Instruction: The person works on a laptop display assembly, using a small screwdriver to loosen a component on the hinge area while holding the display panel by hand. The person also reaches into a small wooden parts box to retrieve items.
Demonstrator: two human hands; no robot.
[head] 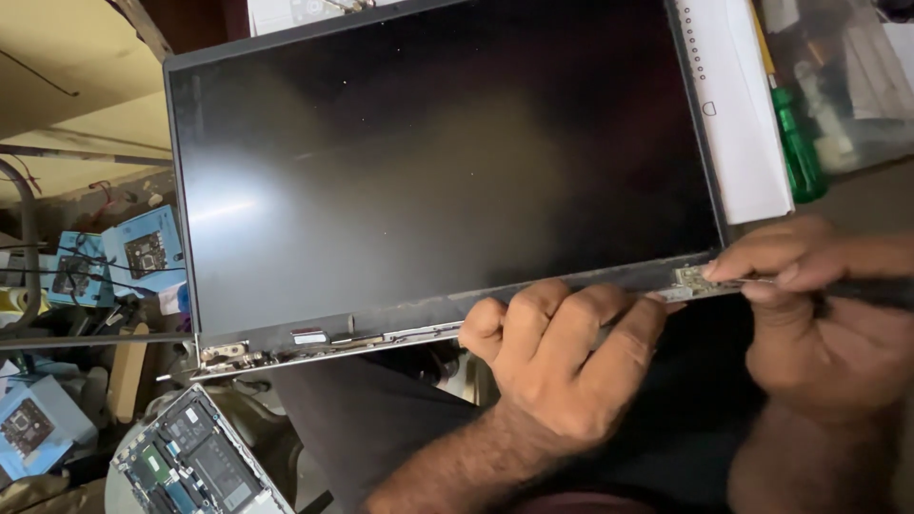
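Far left, three blue boxes with small circuit boards in them can be made out in the clutter, two up beside the screen's left edge and one lower down. An opened laptop base is seen at the bottom left, its boards and battery exposed.

The big thing here is one laptop screen panel, held tilted across the lap: black glass, dark and unlit, dotted with dust specks, a soft glare smeared over the left side. The bottom strip is grimy and stripped bare. Two metal hinges are counted on it, one at the left corner and one near the right corner.

The left hand is curled shut around the panel's bottom edge, fingers folded over the front. The right hand is closed round a dark-handled screwdriver, pinched between thumb and fingertips, with the tip laid at the right hinge.

Behind the panel's right side, a white sheet and one green bottle are seen.
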